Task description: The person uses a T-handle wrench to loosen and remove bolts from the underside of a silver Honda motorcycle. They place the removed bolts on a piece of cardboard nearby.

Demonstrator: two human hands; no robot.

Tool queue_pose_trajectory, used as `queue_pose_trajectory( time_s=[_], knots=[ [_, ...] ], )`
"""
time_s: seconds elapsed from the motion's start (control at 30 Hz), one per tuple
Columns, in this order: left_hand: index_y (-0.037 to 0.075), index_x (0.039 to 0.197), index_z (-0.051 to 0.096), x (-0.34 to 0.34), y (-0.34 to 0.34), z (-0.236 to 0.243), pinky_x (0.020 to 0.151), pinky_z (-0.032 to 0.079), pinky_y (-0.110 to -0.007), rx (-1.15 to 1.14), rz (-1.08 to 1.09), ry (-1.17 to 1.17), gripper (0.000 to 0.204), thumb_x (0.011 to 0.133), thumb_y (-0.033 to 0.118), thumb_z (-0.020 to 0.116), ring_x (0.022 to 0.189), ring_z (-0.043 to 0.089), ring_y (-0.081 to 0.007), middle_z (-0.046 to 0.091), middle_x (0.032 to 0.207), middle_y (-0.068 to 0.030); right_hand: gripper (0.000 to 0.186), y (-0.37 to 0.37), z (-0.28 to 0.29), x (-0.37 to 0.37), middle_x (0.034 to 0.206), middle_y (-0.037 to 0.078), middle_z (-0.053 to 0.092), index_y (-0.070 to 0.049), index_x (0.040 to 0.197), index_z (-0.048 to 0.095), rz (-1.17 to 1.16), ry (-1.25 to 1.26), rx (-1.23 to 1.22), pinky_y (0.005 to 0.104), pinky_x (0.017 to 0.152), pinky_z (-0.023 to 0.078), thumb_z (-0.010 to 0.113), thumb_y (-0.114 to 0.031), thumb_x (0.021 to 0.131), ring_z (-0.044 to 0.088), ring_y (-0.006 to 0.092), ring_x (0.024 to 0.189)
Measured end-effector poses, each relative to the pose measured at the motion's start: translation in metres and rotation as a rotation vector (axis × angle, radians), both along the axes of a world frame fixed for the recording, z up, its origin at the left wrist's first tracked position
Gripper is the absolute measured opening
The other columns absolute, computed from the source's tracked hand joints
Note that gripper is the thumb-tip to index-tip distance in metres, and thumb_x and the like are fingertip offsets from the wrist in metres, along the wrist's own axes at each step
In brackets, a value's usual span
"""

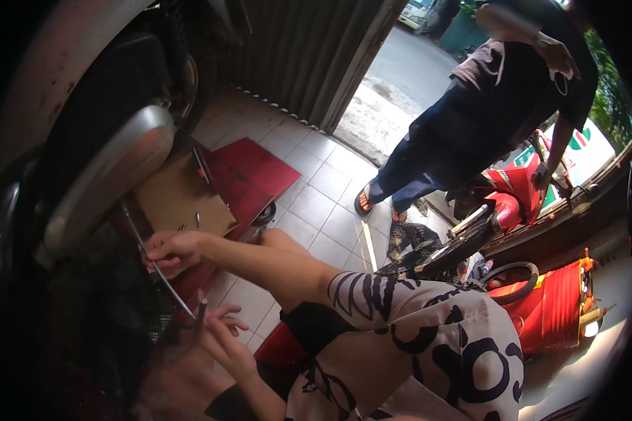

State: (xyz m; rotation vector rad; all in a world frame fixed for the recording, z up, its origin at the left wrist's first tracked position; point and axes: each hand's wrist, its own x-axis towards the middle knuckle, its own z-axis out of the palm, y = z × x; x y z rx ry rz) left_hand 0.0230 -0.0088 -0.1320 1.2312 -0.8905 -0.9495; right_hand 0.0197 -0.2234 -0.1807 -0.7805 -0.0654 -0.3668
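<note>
My right hand (170, 253) pinches the middle of a thin metal shaft, which looks like a long T-handle wrench (180, 300). Its far end points towards the dark underside of a motorbike. Closer to me, my left hand (226, 338) has thumb and forefinger at the short dark crosspiece on the shaft's near end, with the other fingers loosely stretched out. The motorbike's silvery side cover (112, 179) stands just beyond my hands. Shadow hides the wrench's tip and what it meets.
A cardboard sheet (179, 189) with small metal parts lies on a red board (253, 168). A person in dark clothes (463, 133) stands near the doorway. A red motorbike (505, 196) and a red tool cabinet (551, 309) are at the right, above white floor tiles (330, 182).
</note>
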Motion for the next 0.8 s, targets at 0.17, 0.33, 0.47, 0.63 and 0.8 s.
queue_pose_trajectory(
  time_s=[0.17, 0.33, 0.47, 0.63, 0.8],
  knots=[
    [-0.002, 0.127, 0.054, 0.029, 0.033, 0.005, 0.053, 0.037, -0.018, -0.072, 0.131, -0.268, 0.034, 0.099, 0.01, 0.041, 0.055, 0.048, -0.0054, 0.061, 0.072, -0.0058, 0.02, -0.004, -0.003, 0.006, 0.057, -0.002, 0.045, 0.001, 0.089, 0.055, -0.048, 0.119, -0.036, 0.0199, 0.045, 0.028, 0.052, -0.017, 0.096, 0.035, 0.005, 0.044],
    [0.005, 0.095, 0.071, 0.029, 0.099, 0.011, 0.055, 0.045, -0.034, 0.332, -0.402, -0.68, 0.025, 0.092, 0.024, 0.055, 0.053, 0.058, -0.0269, 0.058, 0.055, -0.0125, 0.024, 0.03, 0.015, -0.022, 0.055, -0.006, 0.038, -0.004, 0.083, 0.053, -0.215, 0.253, -0.012, 0.0202, 0.044, 0.024, 0.046, -0.021, 0.098, 0.027, 0.0047, 0.045],
    [0.008, 0.091, 0.072, 0.028, 0.138, -0.015, 0.062, 0.049, -0.041, 0.363, -0.808, -0.766, 0.028, 0.09, 0.032, 0.057, 0.066, 0.061, -0.0358, 0.062, 0.067, -0.0159, 0.024, 0.058, 0.035, -0.064, 0.054, -0.007, 0.035, -0.006, 0.08, 0.051, -0.224, 0.3, -0.032, 0.0192, 0.044, 0.022, 0.045, -0.021, 0.098, 0.027, 0.0039, 0.046],
    [0.008, 0.091, 0.072, 0.01, 0.152, -0.016, 0.064, 0.051, -0.039, 0.366, -0.836, -0.839, 0.028, 0.088, 0.032, 0.058, 0.068, 0.064, -0.0327, 0.066, 0.073, -0.0143, 0.028, 0.096, 0.052, -0.114, 0.056, -0.008, 0.031, -0.008, 0.076, 0.048, -0.337, 0.324, 0.15, 0.0197, 0.043, 0.021, 0.041, -0.022, 0.099, 0.023, 0.0035, 0.045],
    [0.005, 0.092, 0.069, 0.002, 0.165, -0.014, 0.063, 0.05, -0.037, 0.29, -0.792, -0.712, 0.026, 0.088, 0.027, 0.058, 0.067, 0.064, -0.0305, 0.065, 0.072, -0.0155, 0.027, 0.124, 0.053, -0.174, 0.057, -0.007, 0.029, -0.01, 0.076, 0.046, -0.318, 0.251, 0.25, 0.0213, 0.041, 0.021, 0.038, -0.021, 0.1, 0.022, 0.004, 0.042]
  ],
)
